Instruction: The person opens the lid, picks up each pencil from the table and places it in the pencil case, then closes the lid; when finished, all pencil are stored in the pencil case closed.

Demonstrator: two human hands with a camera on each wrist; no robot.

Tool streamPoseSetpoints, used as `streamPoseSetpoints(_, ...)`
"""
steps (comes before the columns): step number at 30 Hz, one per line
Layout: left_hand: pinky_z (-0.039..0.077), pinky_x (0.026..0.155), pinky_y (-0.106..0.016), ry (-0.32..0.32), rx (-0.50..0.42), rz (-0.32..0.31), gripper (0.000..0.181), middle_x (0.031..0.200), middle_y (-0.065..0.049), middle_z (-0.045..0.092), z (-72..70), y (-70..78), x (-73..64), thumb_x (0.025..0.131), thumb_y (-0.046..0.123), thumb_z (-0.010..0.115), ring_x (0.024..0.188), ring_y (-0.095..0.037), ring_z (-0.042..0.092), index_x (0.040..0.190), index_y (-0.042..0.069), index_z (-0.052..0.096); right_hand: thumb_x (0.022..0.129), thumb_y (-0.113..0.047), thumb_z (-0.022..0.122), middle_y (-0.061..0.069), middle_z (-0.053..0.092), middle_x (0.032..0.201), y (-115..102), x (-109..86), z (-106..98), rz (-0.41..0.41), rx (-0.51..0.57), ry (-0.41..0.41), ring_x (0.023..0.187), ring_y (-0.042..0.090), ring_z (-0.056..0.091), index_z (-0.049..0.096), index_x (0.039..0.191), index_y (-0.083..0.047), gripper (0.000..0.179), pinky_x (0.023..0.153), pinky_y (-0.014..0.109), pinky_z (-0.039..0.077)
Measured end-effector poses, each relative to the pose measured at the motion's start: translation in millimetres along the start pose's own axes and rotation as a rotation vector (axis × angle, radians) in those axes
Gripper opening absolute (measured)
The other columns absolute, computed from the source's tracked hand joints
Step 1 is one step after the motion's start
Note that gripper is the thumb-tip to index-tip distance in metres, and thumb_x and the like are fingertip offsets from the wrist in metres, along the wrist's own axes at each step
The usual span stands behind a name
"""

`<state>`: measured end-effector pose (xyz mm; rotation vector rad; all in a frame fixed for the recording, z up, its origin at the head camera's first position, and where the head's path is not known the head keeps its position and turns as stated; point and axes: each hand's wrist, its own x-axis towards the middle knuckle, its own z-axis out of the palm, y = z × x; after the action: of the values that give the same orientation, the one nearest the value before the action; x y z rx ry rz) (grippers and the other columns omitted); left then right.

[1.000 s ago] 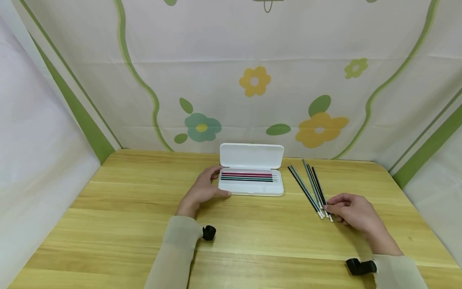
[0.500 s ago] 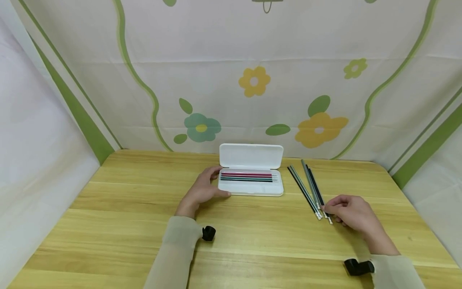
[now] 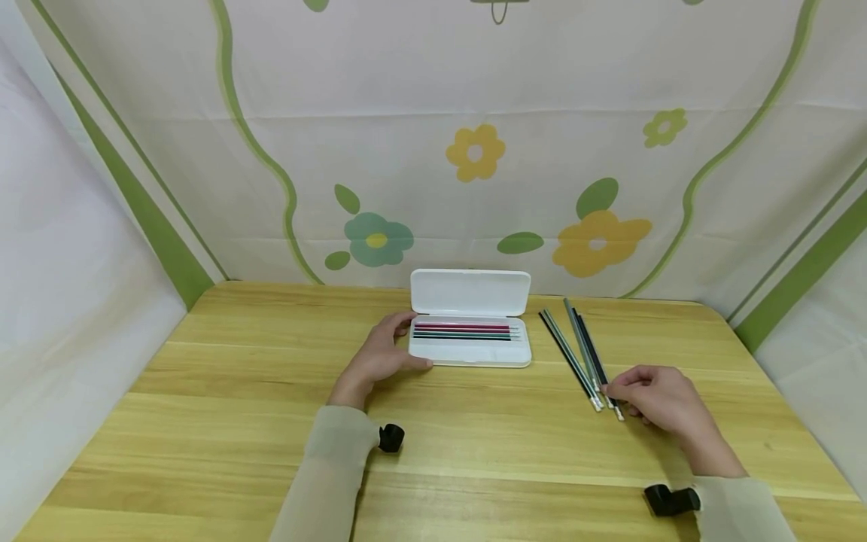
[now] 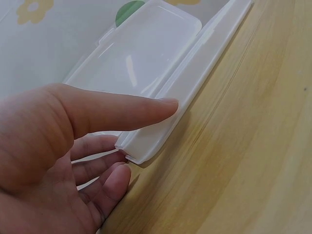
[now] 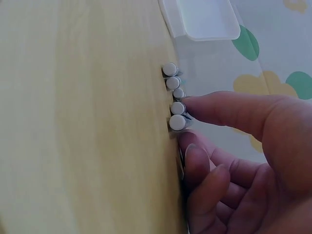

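Note:
An opened white pencil case (image 3: 474,354) stands near the table's back edge, its lid (image 3: 470,293) raised. Inside, red, green and black pencils (image 3: 463,333) lie side by side. My left hand (image 3: 381,355) grips the case's left end, thumb along the front wall and fingers behind the corner. Right of the case, several loose dark and grey-green pencils (image 3: 569,360) fan out, white eraser ends toward me. My right hand (image 3: 660,399) pinches a black pencil among them near its eraser end. In the right wrist view the thumb lies against the row of erasers (image 5: 178,108), the index finger beside the lowest one.
All this rests on a wood-grain table (image 3: 474,444). Behind it hangs a pale curtain (image 3: 406,90) with printed flowers, and more white cloth (image 3: 74,286) closes off the sides. Each sleeve carries a small black wrist device (image 3: 391,437).
My right hand has shifted slightly left, and the loose pencils have slid and drawn closer together under its fingers. My left hand and the pencil case have stayed in place.

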<state>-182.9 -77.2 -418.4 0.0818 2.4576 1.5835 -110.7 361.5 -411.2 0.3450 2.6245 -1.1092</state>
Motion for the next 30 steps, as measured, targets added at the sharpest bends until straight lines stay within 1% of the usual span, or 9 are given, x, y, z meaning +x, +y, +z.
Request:
streamPoseSetpoints(8,0.038,0.124,-0.054,0.001,0.004,-0.003,0.091,0.159,-0.011,0.051,0.1,0.0,0.7,0.074,0.005,0.095,0.141,-0.035,0.046,0.155,0.014,0.054,0.095,-0.044,0.080,0.000,0.070,0.085,-2.0,-1.7,0.4,-0.012,-0.031,0.009,0.071,0.016,0.060,0.075,0.112,-0.003,0.044,0.059,0.030,0.052)
streamPoseSetpoints(12,0.038,0.124,-0.054,0.000,0.007,-0.011,0.091,0.159,-0.010,0.050,0.0,-0.9,1.5,0.075,0.006,0.096,0.141,-0.034,0.046,0.155,0.016,0.055,0.095,-0.043,0.080,0.000,0.071,0.085,-1.8,-1.6,0.9,-0.016,-0.030,0.007,0.071,0.016,0.060,0.075,0.112,-0.003,0.044,0.059,0.030,0.052)
streamPoseSetpoints(18,0.038,0.123,-0.055,0.000,-0.003,-0.003,0.090,0.158,-0.012,0.051,-0.4,-0.5,-0.1,0.074,0.006,0.096,0.140,-0.035,0.046,0.155,0.014,0.055,0.099,-0.039,0.077,0.000,0.070,0.082,1.4,-0.8,-0.8,-0.016,0.031,-0.006,0.071,0.013,0.061,0.074,0.114,-0.001,0.041,0.061,0.029,0.054)
streamPoseSetpoints(23,0.038,0.123,-0.055,-0.001,-0.006,-0.002,0.090,0.158,-0.012,0.051,-0.4,0.2,-0.3,0.075,0.006,0.096,0.141,-0.035,0.046,0.155,0.014,0.055,0.102,-0.036,0.073,0.000,0.070,0.082,2.1,-1.2,-3.6,-0.026,0.062,0.019,0.072,0.011,0.063,0.073,0.117,0.002,0.041,0.062,0.028,0.056)
streamPoseSetpoints(27,0.038,0.124,-0.055,0.000,-0.006,0.001,0.090,0.158,-0.012,0.051,-1.0,0.2,-0.3,0.075,0.007,0.096,0.141,-0.035,0.046,0.155,0.014,0.055,0.106,-0.036,0.067,-0.001,0.071,0.087,2.0,-1.3,-5.6,-0.031,0.110,0.040,0.074,0.010,0.064,0.069,0.126,0.004,0.045,0.064,0.029,0.059)
streamPoseSetpoints(30,0.038,0.123,-0.056,-0.001,-0.005,0.005,0.090,0.158,-0.013,0.051,-1.4,-0.2,-0.6,0.074,0.007,0.096,0.141,-0.036,0.046,0.155,0.013,0.055,0.110,-0.035,0.062,-0.001,0.071,0.092,1.6,-1.5,-6.2,-0.052,0.162,0.048,0.076,0.010,0.065,0.065,0.133,0.005,0.046,0.067,0.030,0.061)
